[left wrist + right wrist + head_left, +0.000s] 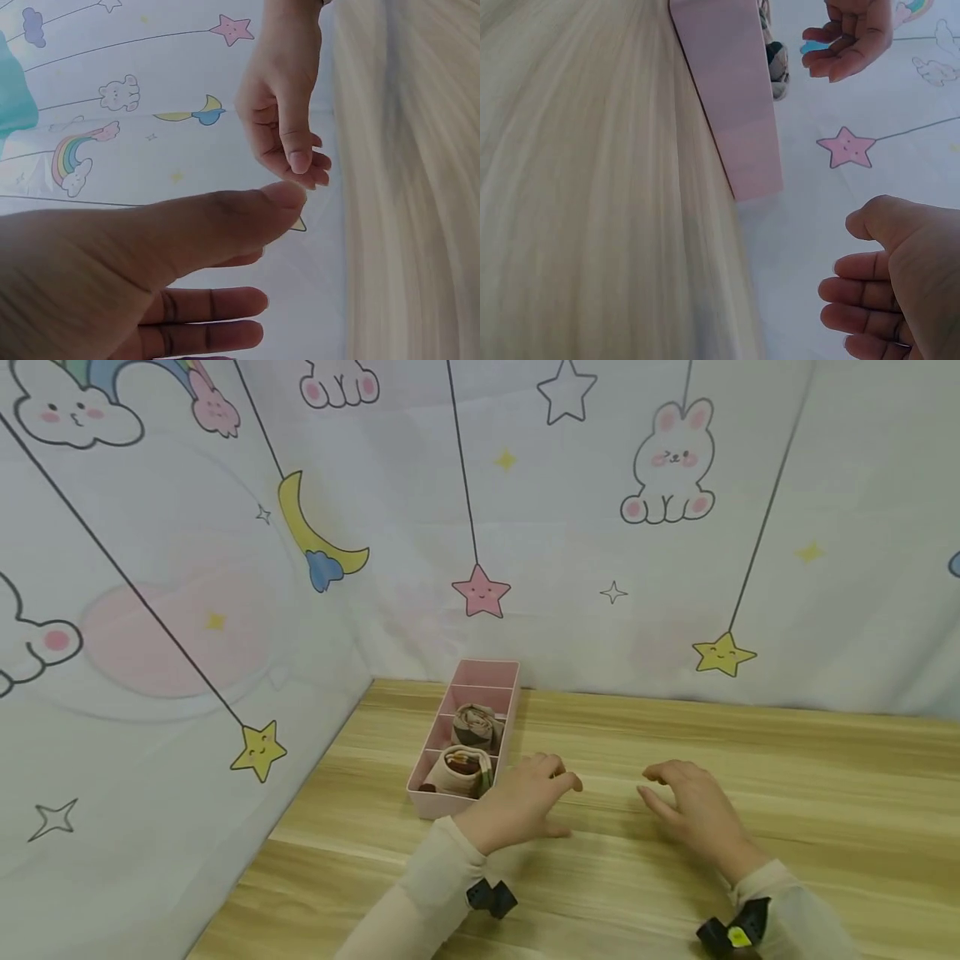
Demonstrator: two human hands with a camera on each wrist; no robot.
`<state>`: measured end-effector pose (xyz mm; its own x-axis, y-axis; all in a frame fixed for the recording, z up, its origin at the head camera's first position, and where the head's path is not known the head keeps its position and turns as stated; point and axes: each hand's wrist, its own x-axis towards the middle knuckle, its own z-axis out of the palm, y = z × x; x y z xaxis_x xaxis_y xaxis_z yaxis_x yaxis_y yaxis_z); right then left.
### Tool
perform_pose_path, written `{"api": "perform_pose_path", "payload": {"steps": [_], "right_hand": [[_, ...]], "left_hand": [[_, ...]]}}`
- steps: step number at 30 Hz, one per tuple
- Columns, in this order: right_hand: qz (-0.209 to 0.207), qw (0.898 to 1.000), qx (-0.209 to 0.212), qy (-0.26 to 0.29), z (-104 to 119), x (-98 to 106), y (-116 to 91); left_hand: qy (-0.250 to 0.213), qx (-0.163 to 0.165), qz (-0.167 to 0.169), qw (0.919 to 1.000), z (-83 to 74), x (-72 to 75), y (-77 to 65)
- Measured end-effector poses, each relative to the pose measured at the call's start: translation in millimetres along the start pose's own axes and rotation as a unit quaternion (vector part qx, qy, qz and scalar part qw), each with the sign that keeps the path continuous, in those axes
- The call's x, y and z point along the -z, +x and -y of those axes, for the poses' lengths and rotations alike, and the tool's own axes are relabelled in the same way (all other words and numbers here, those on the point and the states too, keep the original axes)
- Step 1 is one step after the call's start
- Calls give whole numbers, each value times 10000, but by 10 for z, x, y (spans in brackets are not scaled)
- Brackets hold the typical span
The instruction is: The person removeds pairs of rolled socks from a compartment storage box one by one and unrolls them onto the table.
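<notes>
A long pink box [423,806] with dividers stands on the table to the left. Its two near compartments hold rolled cloth: a cream roll [444,774] with dark and green parts in the nearest, and a beige and brown roll [474,727] behind it. My left hand [519,802] is just right of the box's near end, fingers loosely bent, holding nothing. To its right, across a gap, my right hand [693,810] hovers over the table with relaxed fingers, also holding nothing. In the right wrist view the pink box [731,97] shows its long side.
The wood-grain table [825,777] meets a white curtain [570,643] printed with stars, bunnies and a moon at the back and left. The box's two far compartments show bare pink walls. A small dark camera [491,897] sits on the left wrist, another [735,935] on the right.
</notes>
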<state>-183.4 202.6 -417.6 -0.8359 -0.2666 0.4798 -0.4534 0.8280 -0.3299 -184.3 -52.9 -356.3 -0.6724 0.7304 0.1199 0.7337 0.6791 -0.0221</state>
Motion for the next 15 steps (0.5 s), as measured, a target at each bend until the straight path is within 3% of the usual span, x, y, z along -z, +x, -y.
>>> {"api": "perform_pose_path", "payload": {"steps": [8,15], "right_hand": [[-49,9999,129,94,126,-96,74],[-70,9992,296,260,243,-157,172]], "left_hand": [[-89,126,-114,9998,137,168,-104],[-322,427,-164,9984,258,258,-194]]}}
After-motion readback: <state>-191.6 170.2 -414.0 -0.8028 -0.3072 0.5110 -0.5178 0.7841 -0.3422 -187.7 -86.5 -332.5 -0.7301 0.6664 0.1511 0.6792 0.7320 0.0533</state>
